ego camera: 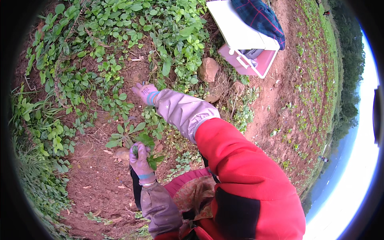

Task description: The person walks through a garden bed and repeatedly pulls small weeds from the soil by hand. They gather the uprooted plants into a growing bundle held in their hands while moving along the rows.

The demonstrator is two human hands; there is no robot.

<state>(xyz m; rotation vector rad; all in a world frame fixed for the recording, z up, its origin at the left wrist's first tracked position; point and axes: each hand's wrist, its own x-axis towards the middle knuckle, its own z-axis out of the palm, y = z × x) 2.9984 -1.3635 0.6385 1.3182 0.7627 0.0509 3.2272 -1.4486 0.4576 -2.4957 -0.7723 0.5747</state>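
Observation:
My left hand (139, 162), in a pale pink-purple glove, is closed around a small bunch of green leaves (154, 162). Leaves stick out on both sides of the fist. Further forward, my right hand (145, 92), in a matching glove with print on its back, reaches low over reddish soil (136, 75) with its fingers extended. A small dark bluish thing (144, 82) shows beside its fingers; I cannot tell what it is. Leafy green plants (90, 81) surround this soil patch. A low broad-leaved plant (124, 135) grows just ahead of my left hand.
A pink box with a white lid (225, 24) stands at upper right, plaid cloth (259, 18) draped over it. Rocks (208, 69) lie near the box. Beyond runs a dirt path (264, 99) beside a planted field (300, 120). A distant person (323, 158) is at the field's edge.

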